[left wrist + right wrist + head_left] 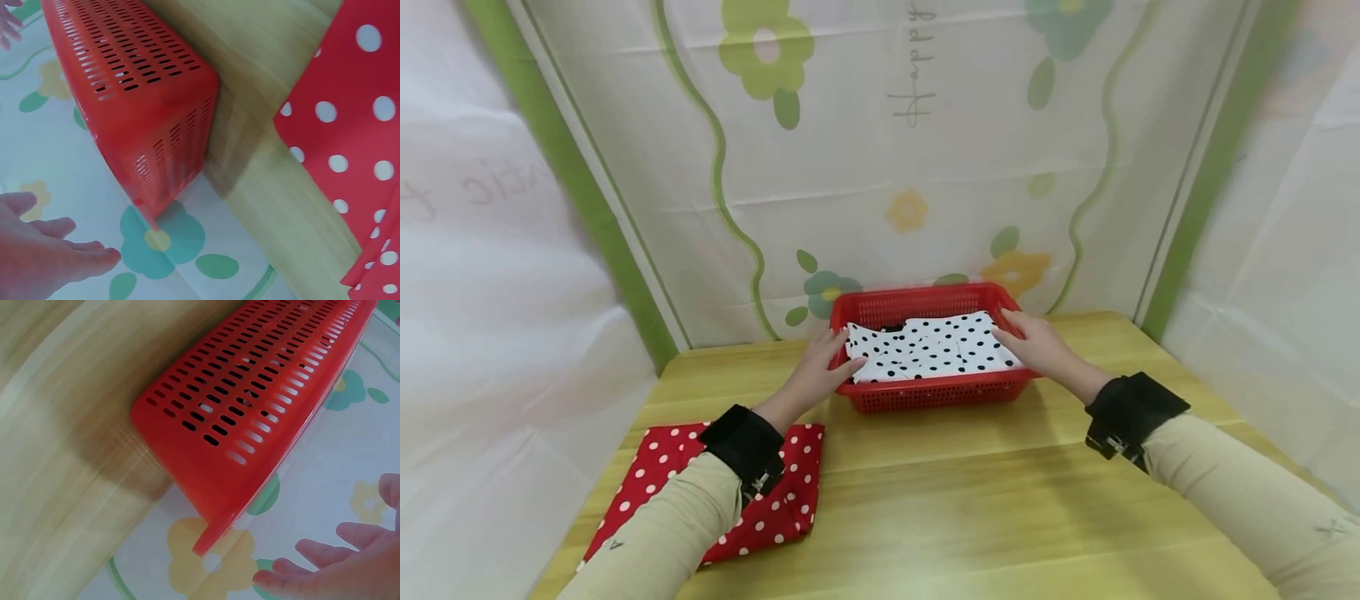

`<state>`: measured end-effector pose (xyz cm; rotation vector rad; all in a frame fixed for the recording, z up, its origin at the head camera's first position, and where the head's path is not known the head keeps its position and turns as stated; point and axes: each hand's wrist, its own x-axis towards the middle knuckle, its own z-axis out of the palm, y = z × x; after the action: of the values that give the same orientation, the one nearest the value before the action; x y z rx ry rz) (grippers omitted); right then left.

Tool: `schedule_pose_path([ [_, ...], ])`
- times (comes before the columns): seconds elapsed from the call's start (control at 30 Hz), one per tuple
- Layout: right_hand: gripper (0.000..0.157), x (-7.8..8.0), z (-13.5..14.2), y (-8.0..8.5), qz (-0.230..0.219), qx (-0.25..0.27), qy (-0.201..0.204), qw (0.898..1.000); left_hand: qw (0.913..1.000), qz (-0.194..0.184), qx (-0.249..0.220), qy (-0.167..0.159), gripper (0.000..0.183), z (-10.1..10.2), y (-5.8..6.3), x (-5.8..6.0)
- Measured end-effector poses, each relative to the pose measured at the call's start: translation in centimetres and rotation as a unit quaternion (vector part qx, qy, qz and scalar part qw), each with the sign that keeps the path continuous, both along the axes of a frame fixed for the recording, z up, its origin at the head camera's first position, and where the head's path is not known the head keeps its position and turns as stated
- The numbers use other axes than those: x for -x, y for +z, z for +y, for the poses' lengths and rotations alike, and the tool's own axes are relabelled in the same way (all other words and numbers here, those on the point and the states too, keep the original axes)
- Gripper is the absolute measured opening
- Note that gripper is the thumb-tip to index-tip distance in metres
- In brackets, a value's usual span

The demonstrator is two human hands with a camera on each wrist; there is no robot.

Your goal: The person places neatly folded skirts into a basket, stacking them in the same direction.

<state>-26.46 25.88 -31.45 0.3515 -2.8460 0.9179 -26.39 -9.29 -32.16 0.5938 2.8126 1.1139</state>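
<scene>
A red plastic basket [940, 393] with slotted walls stands at the back of the wooden table. Inside it lies a white cloth with black dots [936, 346], spread nearly from end to end. My left hand [820, 364] hovers at the basket's left end, its fingers reaching over the rim in the head view. At the opposite end is my right hand [1037, 342], fingers extended toward the rim. Both wrist views show the fingers loosely spread with nothing between them: the left hand [47, 250] and the right hand [344, 562] are apart from the basket walls.
A red cloth with white dots [801, 492] lies on the table [925, 517] at the left, partly under my left forearm in the head view. Behind the basket hangs a flower-printed curtain [850, 167], with pale sheets on both sides. A small dark item [892, 327] peeks out beside the dotted cloth.
</scene>
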Motion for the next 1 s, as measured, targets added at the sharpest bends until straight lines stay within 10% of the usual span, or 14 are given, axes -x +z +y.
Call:
schedule_pose_path([
  [1.0, 0.059, -3.4, 0.0, -1.3, 0.018, -0.006, 0.028, 0.999, 0.9997, -0.023, -0.009, 0.003, 0.072, -1.4, -1.2, -2.6],
])
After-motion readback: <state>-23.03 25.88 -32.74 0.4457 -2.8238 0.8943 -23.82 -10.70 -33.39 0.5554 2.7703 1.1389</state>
